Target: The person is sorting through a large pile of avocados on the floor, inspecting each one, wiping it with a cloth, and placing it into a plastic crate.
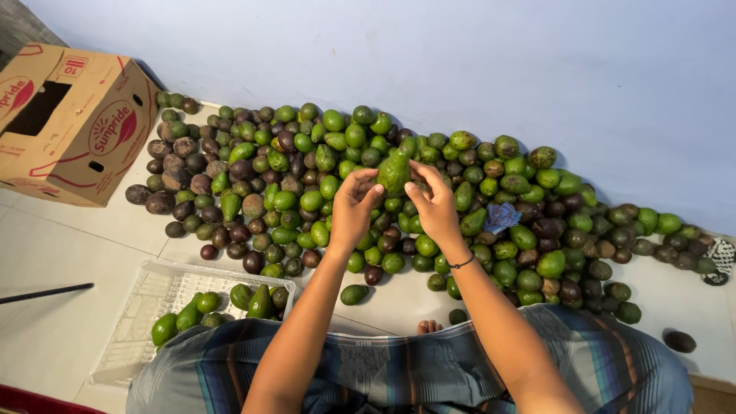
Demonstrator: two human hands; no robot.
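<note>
Holding one avocado (394,173) above the pile (537,230), left hand (353,208) and right hand (435,203) close their fingers around it.

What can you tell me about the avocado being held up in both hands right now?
The avocado is green, pear-shaped, with slightly dull, bumpy-looking skin and a lighter patch near its upper part. It is whole and uncut, held roughly upright with the narrow end upward, above the big pile of avocados on the floor. The left hand pinches its left side with fingertips, and the right hand grips its right side. Nothing else touches it.
</note>
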